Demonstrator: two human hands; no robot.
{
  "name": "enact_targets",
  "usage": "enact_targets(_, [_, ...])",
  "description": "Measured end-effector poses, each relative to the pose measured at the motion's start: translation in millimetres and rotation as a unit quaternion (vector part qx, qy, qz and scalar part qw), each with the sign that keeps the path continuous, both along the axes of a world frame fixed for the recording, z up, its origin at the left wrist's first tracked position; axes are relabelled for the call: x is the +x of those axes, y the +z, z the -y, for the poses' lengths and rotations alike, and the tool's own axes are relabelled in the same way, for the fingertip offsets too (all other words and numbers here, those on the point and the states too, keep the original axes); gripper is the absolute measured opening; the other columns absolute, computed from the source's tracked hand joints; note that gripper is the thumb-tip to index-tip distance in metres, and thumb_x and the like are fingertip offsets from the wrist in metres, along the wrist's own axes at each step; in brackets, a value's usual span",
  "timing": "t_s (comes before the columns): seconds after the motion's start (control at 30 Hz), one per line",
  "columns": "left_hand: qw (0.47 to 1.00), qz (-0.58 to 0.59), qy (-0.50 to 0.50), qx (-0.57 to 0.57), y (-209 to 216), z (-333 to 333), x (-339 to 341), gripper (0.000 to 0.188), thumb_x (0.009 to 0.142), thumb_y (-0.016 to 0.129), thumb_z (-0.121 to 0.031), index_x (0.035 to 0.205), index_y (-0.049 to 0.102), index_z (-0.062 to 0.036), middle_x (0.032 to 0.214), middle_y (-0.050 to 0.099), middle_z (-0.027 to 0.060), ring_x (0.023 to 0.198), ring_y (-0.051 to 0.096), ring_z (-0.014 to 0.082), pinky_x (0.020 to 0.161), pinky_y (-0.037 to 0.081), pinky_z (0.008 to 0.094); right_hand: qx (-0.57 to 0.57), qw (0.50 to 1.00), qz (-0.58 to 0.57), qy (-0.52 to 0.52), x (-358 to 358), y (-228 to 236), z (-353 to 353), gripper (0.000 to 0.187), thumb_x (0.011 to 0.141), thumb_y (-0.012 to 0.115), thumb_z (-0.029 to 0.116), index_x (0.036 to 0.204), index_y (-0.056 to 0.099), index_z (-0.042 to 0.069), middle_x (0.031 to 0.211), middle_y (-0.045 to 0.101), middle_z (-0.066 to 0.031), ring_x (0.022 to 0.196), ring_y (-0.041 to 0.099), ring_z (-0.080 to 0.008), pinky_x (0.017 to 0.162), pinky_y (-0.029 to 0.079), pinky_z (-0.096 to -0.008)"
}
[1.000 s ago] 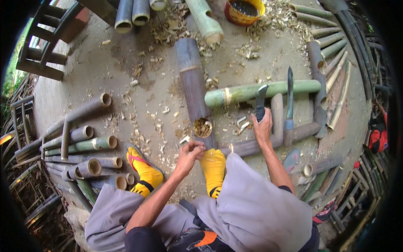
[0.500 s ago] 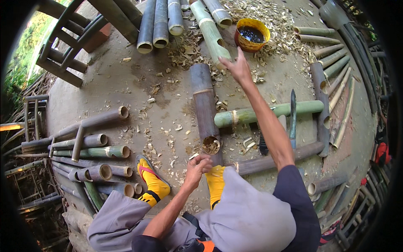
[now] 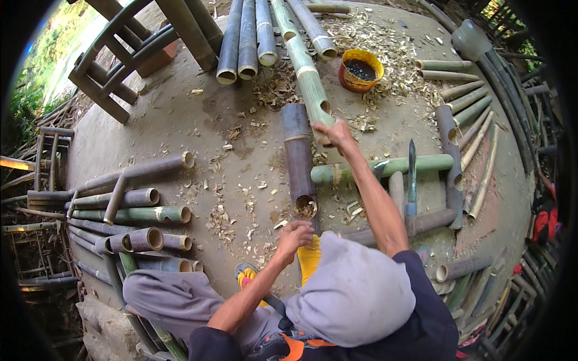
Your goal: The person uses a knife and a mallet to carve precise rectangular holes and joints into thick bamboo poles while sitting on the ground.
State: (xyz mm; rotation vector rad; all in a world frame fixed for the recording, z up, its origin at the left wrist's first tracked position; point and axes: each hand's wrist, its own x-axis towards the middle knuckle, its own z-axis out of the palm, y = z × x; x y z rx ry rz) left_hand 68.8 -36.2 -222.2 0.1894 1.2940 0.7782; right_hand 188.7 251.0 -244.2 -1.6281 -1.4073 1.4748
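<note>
My right hand [image 3: 337, 135] is closed around the near end of a green bamboo pole [image 3: 312, 90] with holes cut along it. My left hand [image 3: 295, 237] holds nothing I can see, its fingers loosely bent and apart. It hovers by the yellow-socked foot and the near end of a dark bamboo piece [image 3: 298, 162], which has shavings inside its round hole. Right of this piece, a green bamboo crosspiece [image 3: 385, 168] runs to another dark bamboo post [image 3: 448, 138] with holes. A long knife [image 3: 412, 180] leans across the crosspiece, beside a pale wooden stick [image 3: 396, 189].
Beyond my right hand stands a yellow and red tub [image 3: 361, 71] of dark contents, among shavings. Dark bamboo poles [image 3: 247, 45] lie at the far side, more [image 3: 132, 198] at the left. A bamboo frame [image 3: 114, 57] stands far left. Split pieces [image 3: 475, 99] lie right.
My right hand has closed on the green pole's end and drawn it nearer, beside the dark piece. My left hand has shifted little. My left foot has pulled back, and the view has tilted slightly.
</note>
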Motion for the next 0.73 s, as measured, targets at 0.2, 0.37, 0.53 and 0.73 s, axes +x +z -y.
enact_targets(0.2, [0.997,0.070,0.004,-0.018,-10,-4,-6,0.020,0.088,0.059,-0.019,0.101,0.059,-0.0034,0.086,0.064,0.0054,0.063,0.056,0.0085,0.061,0.051,0.0247,0.019,0.995,0.092,0.032,58,22,134,0.075,0.062,0.081,0.044,0.111,0.056,-0.007,0.099,0.065,-0.0213,0.089,0.064,-0.0285,0.076,0.051,-0.0386])
enact_targets(0.37, [0.992,0.118,-0.032,0.034,-21,-33,3,0.026,0.086,0.062,-0.029,0.099,0.059,-0.0073,0.091,0.065,0.0050,0.072,0.060,0.0130,0.065,0.050,0.0286,0.004,0.976,0.209,0.053,133,71,283,0.068,0.065,0.079,0.031,0.116,0.053,-0.005,0.107,0.063,-0.0218,0.099,0.061,-0.0296,0.086,0.047,-0.0385])
enact_targets(0.53, [0.982,0.173,-0.074,0.023,-20,-64,7,0.070,0.080,0.065,-0.050,0.131,0.042,-0.0079,0.123,0.053,0.0137,0.113,0.051,0.0250,0.095,0.040,0.0433,-0.118,0.975,0.184,0.046,182,114,401,0.072,0.062,0.079,0.015,0.125,0.050,-0.005,0.116,0.061,-0.0188,0.107,0.057,-0.0250,0.094,0.042,-0.0371])
enact_targets(0.73, [0.953,0.291,-0.021,0.079,-6,-87,58,0.076,0.079,0.063,-0.058,0.138,0.036,-0.0177,0.140,0.040,0.0061,0.124,0.041,0.0242,0.103,0.033,0.0481,-0.257,0.954,0.153,-0.026,205,172,518,0.095,0.052,0.082,0.019,0.137,0.042,0.002,0.127,0.055,-0.0170,0.122,0.050,-0.0260,0.108,0.030,-0.0353])
